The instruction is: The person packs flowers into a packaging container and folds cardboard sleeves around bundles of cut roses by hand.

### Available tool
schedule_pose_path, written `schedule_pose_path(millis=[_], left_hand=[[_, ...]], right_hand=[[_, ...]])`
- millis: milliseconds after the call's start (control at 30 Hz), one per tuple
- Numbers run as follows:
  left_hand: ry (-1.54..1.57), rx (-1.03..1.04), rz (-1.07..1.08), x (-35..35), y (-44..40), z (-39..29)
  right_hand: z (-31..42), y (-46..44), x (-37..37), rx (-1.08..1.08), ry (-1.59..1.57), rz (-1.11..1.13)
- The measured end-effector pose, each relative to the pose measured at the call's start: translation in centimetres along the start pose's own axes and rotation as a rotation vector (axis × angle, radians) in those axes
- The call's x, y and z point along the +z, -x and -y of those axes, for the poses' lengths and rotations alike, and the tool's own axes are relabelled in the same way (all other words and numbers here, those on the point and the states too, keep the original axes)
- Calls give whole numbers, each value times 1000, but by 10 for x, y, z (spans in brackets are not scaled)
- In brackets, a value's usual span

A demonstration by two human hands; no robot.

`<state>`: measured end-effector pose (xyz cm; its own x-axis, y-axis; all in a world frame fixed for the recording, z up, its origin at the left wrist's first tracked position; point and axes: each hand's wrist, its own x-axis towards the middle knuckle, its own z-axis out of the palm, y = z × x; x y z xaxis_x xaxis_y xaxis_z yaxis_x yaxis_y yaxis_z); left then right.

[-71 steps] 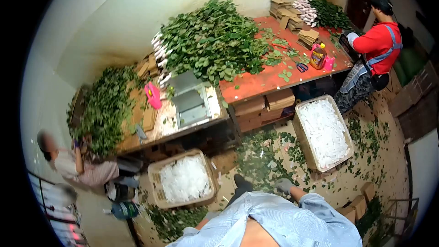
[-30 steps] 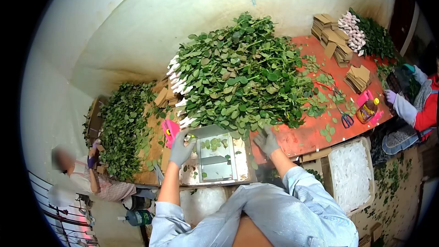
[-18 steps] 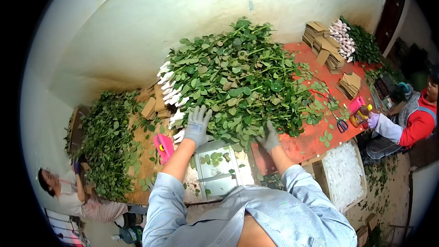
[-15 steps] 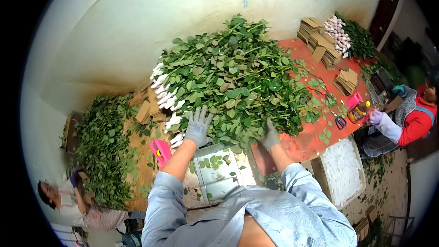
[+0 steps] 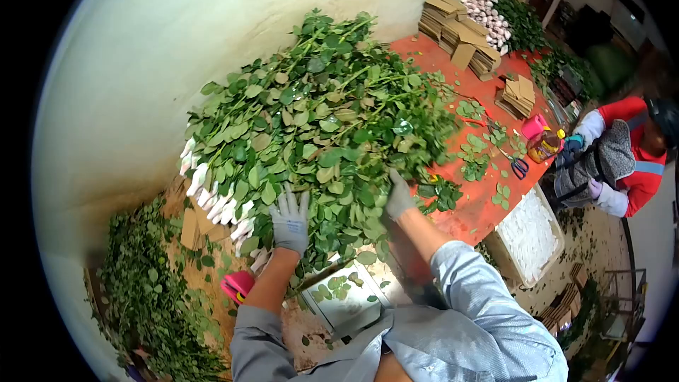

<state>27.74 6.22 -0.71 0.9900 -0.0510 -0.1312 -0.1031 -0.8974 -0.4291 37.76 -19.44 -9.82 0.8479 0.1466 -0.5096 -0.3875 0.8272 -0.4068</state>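
A large heap of leafy green flower stems (image 5: 318, 127) lies before me, and white sleeved heads (image 5: 212, 201) stick out along its left edge. My left hand (image 5: 288, 226), in a grey glove, rests on the near left leaves, open with fingers spread. At the near right side of the heap my right hand (image 5: 400, 199), also gloved, presses against the leaves; its fingers look stretched out, partly hidden by foliage. Below the heap is a metal tray (image 5: 346, 297) with loose leaves on it. A pink tape dispenser (image 5: 237, 286) sits beside my left forearm.
The red table (image 5: 460, 219) carries cardboard pieces (image 5: 463, 35), scissors (image 5: 520, 168), a bottle (image 5: 544, 147) and another flower bundle (image 5: 488, 18). A crate of white material (image 5: 529, 237) stands at right. A co-worker (image 5: 629, 155) stands beyond it. More stems (image 5: 152, 283) lie at left.
The view has shifted right. The stem heap has come nearer and turned slightly, with both hands still against it. The co-worker at right has drawn a hand back from the bottle.
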Motion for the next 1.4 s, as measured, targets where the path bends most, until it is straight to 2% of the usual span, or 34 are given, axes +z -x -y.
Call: schedule_pose_path(millis=[33, 100, 133, 167, 233, 267, 333, 433, 467, 500, 567, 600, 633, 700, 733, 767, 833, 900, 967, 1000, 1033, 1100, 1133, 1200, 1233, 1300, 1333, 1400], left_hand=[[-34, -14, 23, -2, -11, 4], [-2, -40, -103, 22, -34, 13], [-85, -70, -41, 18, -42, 14], [-90, -51, -44, 14, -46, 12], [-123, -97, -23, 5, -55, 12], [-118, -107, -32, 5, -55, 7], [-135, -86, -20, 10, -47, -1], [-149, -50, -9, 12, -34, -7], [-152, -45, -9, 11, -31, -10], [-165, -32, -15, 5, -28, -13], [-62, -29, 83, -13, -23, -15], [25, -20, 97, -27, -18, -15], [18, -9, 92, -30, -16, -15], [217, 6, 94, -31, -7, -11], [275, 9, 29, -28, -3, -11], [268, 7, 28, -25, 0, -9], [459, 22, -62, -36, 8, -10], [450, 10, -128, -44, 17, -15], [612, -19, -221, -38, 12, -13], [663, -7, -284, -36, 13, -13], [663, 11, -340, -32, 11, -12], [678, 29, -385, -29, 10, -10], [605, 7, -353, -35, 12, -11], [473, -28, -344, -32, 14, -10], [413, -51, -369, -28, 17, -10], [440, -23, -406, -34, 30, -17], [466, -15, -409, -40, 38, -25], [679, 61, -307, -51, 57, -34]], right_hand=[[-5, -32, -4, -9, -21, 60], [-5, -68, 12, 4, 25, -11], [-12, -93, 3, -22, 71, -41], [-21, -124, -22, -165, 285, -42], [-9, -93, -7, -144, 480, -243], [-11, -101, -17, -151, 464, -241], [-31, -142, -76, -92, 460, -25], [-11, -86, -64, -32, 481, -14], [-15, -76, -61, -125, 369, 22], [-12, -67, -64, -132, 352, 17], [0, -42, -66, -111, 444, -59], [11, -28, -68, -71, 560, -99], [10, -27, -80, -77, 549, -106], [2, -16, -99, -244, 737, -226], [5, 1, -103, -298, 754, -206], [9, 18, -108, -298, 749, -203], [11, 48, -122, -257, 869, -111], [11, 79, -137, -277, 944, -158], [14, 99, -162, -96, 1122, 109], [18, 122, -163, -62, 1084, 115], [11, 133, -173, -66, 1064, 92], [-1, 153, -197, -356, 1182, -65], [2, 155, -207, -354, 1211, -17], [11, 167, -217, -501, 1184, -31], [23, 174, -217, -495, 1165, -79], [56, 187, -211, -255, 990, -80], [70, 191, -220, -253, 972, -98], [95, 197, -242, -416, 1055, -199]])
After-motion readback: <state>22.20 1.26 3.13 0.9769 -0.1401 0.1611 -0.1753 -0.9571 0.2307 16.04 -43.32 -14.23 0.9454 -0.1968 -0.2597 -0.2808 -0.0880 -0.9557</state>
